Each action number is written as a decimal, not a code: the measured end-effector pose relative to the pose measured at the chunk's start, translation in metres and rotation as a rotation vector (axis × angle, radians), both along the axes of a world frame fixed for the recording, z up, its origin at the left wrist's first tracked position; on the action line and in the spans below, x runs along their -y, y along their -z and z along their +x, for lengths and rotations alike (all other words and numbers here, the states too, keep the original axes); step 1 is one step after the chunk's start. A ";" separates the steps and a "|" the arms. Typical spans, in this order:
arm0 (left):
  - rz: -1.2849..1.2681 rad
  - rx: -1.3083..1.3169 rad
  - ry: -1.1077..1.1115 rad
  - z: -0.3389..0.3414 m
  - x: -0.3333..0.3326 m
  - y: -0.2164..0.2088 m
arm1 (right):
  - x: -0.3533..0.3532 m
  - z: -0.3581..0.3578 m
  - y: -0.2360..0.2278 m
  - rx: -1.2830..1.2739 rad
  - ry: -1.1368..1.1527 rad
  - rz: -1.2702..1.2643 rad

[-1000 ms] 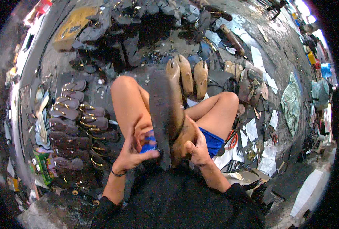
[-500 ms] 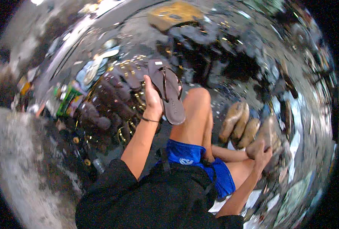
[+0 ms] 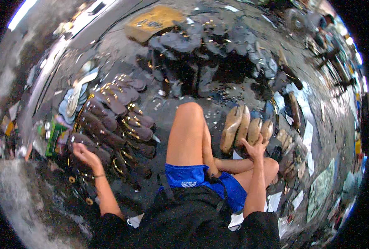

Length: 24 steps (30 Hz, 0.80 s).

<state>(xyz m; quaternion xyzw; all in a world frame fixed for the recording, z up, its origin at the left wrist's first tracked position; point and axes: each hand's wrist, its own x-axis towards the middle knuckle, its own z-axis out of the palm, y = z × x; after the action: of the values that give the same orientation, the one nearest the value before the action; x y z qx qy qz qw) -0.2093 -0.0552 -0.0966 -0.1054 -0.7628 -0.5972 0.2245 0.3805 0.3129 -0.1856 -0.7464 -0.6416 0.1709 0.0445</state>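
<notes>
The left hand rests on the dark sandals laid in rows on the floor; its finger state cannot be told. The right hand, fingers spread, grips a tan sole among upright soles.

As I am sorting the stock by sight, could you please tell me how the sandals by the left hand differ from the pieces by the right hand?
The sandals are dark brown with shiny gold trim and straps; the tan pieces are pale, plain and strapless. The sandals lie in long overlapping rows, many of them; the tan pieces number about four, standing side by side. The left hand rests at the sandals' row end; the right hand grips a tan piece. Both groups sit on the floor.
</notes>
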 end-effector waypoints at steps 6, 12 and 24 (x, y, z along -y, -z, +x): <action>-0.078 0.242 0.871 0.127 -0.220 0.017 | -0.007 0.021 0.007 -0.085 -0.107 0.013; 0.045 0.649 1.060 0.134 -0.415 0.025 | -0.018 0.042 0.055 -0.247 0.035 -0.047; 0.704 1.138 1.041 0.143 -0.533 0.009 | 0.011 -0.005 0.021 -0.194 -0.102 -0.018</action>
<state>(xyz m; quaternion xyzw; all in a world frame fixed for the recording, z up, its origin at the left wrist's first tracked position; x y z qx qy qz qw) -0.0661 0.4783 -0.1053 -0.0505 -0.3831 -0.7891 -0.4775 0.3757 0.3016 -0.2061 -0.6931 -0.6699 0.2501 0.0907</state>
